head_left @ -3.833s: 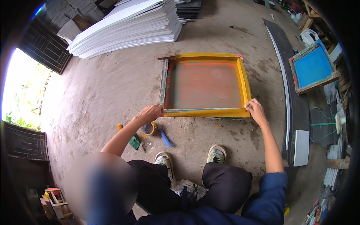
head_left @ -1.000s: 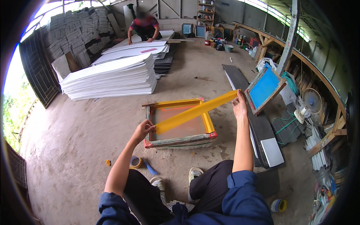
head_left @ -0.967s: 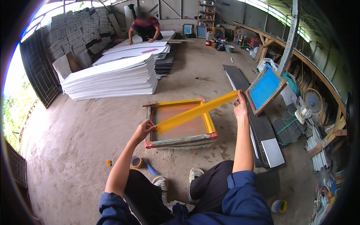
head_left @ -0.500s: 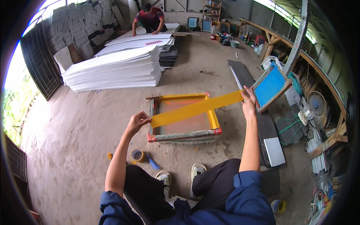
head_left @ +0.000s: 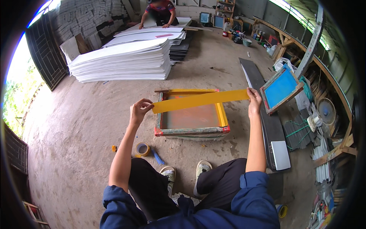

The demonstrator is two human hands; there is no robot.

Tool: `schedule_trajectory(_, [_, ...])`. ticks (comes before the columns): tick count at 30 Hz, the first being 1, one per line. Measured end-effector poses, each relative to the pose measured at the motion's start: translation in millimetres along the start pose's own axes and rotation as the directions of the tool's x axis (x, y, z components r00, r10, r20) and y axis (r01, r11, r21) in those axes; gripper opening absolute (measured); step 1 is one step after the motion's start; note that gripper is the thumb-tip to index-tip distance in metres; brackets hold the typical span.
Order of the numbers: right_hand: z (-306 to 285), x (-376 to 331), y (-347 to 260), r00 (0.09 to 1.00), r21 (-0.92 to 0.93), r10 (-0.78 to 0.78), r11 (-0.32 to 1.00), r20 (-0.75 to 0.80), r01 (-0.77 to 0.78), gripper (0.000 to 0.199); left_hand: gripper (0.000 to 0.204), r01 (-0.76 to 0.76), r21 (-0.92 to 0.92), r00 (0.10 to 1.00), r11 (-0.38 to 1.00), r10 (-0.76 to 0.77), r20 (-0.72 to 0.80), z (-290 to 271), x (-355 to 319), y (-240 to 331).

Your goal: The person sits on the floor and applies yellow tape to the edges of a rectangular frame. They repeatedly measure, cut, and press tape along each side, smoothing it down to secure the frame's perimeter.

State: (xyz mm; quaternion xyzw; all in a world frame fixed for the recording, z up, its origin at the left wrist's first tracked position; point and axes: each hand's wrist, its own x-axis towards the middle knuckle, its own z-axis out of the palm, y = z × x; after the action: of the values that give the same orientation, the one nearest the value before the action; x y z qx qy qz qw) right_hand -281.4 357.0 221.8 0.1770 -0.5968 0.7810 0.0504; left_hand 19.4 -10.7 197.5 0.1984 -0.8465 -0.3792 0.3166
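A long strip of yellow tape [head_left: 200, 100] is stretched between my two hands, above a wooden screen frame [head_left: 190, 131]. My left hand [head_left: 140, 110] pinches the strip's left end, close to the frame's far left corner. Its right end is pinched by my right hand [head_left: 254, 101], which is out past the frame's right side. Yellow tape lines the frame's far and right inner edges, and red patches mark several corners. The mesh [head_left: 190, 117] inside looks greyish with a reddish tint. Part of the far edge is hidden behind the strip.
On the floor near my left knee lie a tape roll [head_left: 143, 149] and a blue strip [head_left: 158, 157]. A blue screen [head_left: 281, 89] leans at the right, near a fan [head_left: 325, 108]. Beyond the frame, a person [head_left: 160, 15] bends over stacked white sheets [head_left: 122, 63].
My hands have raised the tape strip's left end, so the strip now runs closer to level over the frame's far edge. The whole view has shifted slightly.
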Motion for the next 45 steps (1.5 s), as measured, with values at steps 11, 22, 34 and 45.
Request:
schedule_trajectory(11, [-13.7, 4.9, -2.5, 0.993, -0.152, -0.033, 0.987, 0.117, 0.05, 0.024, 0.021, -0.023, -0.14, 0.998, 0.99, 0.03, 0.052, -14.4, 0.4, -0.6])
schedule_trajectory(22, [-11.2, 5.6, -9.8, 0.972, -0.282, 0.094, 0.959, 0.216, -0.031, 0.019, 0.029, 0.266, -0.09, 0.949, 0.96, -0.244, 0.199, -28.0, 7.5, -3.0])
schedule_trajectory(34, [-20.8, 14.2, 56.9, 0.837, -0.679, 0.312, 0.728, 0.449, 0.093, 0.015, 0.025, 0.261, 0.13, 0.92, 0.956, -0.287, 0.266, -0.5, 18.1, -37.9])
schedule_trajectory(45, [-15.5, 24.7, 110.0, 0.693, -0.827, 0.62, 0.559, 0.368, -0.062, 0.007, 0.021, 0.399, 0.217, 0.796, 0.891, -0.455, 0.401, 31.6, 22.8, -98.2])
